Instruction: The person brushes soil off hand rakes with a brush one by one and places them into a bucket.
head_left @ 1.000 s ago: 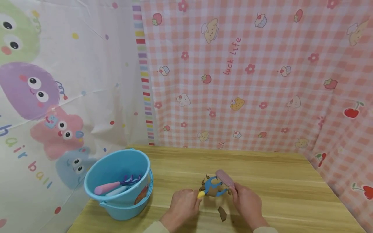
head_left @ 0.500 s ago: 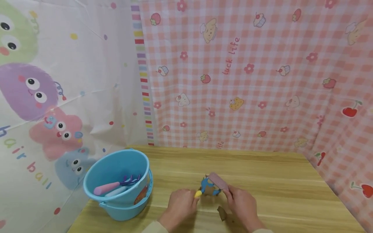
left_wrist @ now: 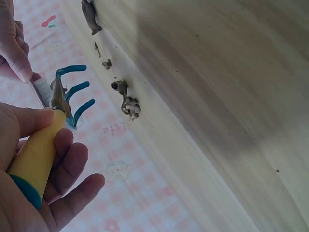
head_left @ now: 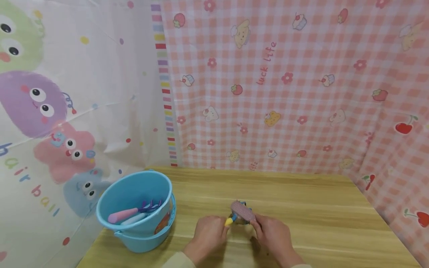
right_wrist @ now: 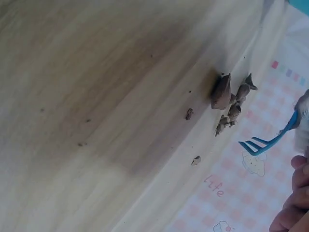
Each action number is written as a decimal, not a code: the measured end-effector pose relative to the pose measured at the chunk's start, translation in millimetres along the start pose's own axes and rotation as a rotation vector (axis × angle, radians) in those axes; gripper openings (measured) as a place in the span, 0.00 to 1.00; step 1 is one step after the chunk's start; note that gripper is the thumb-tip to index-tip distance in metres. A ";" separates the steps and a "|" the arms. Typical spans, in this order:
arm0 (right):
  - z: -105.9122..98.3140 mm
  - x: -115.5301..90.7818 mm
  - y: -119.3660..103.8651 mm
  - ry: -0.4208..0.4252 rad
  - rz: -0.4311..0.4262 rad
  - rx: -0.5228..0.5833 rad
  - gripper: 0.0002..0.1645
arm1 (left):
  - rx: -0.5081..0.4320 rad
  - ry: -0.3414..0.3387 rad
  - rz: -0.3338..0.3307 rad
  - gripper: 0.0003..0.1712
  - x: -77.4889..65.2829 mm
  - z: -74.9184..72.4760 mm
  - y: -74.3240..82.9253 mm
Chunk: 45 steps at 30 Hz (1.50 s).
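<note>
Head, brush: your right hand [head_left: 274, 234] has carried the brush [head_left: 242, 211] leftward, from the rake's near-hand side to across the rake [head_left: 229, 222]; I judge you are mid-stroke, with the brushing unfinished.
Head, hands: both reach forward over the surface [head_left: 318, 208]; your left hand [head_left: 208, 232] grips the rake just ahead of it, and the bucket [head_left: 134, 232] stands left of that hand.
Left wrist, yellow handle [left_wrist: 36, 154]: held between your left thumb and fingers, outer fingers looser; the prongs [left_wrist: 81, 87] lie ahead of the thumb, with a brown clod [left_wrist: 59, 94] at their base.
Left wrist, brown lumps [left_wrist: 128, 101]: on the surface, beyond your left hand.
Right wrist, bristles [right_wrist: 303, 137]: just beyond your curled right fingers, seemingly against the rake; contact is unclear.
</note>
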State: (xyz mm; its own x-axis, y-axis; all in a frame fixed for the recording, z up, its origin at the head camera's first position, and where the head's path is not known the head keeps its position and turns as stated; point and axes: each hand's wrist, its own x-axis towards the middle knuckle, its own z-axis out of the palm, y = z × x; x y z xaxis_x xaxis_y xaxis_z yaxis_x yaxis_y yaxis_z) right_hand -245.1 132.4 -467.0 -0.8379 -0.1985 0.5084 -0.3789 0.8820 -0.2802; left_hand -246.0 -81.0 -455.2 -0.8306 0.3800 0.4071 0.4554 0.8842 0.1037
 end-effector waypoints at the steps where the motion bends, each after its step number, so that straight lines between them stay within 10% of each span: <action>1: 0.1 0.7 0.1 0.004 0.005 -0.002 0.09 | 0.006 0.002 0.005 0.17 0.3 0.0 0.4; 45: 3.4 1.8 21.8 0.002 0.153 0.027 0.09 | 0.032 0.042 0.044 0.19 -0.1 -1.0 6.2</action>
State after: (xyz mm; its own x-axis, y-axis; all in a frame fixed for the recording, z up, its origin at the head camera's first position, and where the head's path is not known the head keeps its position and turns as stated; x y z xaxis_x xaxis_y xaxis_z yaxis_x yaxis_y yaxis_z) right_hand -256.2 149.8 -475.0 -0.8860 -0.0621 0.4594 -0.2576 0.8899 -0.3765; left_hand -242.8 -75.8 -453.7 -0.7956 0.4076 0.4483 0.4802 0.8754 0.0562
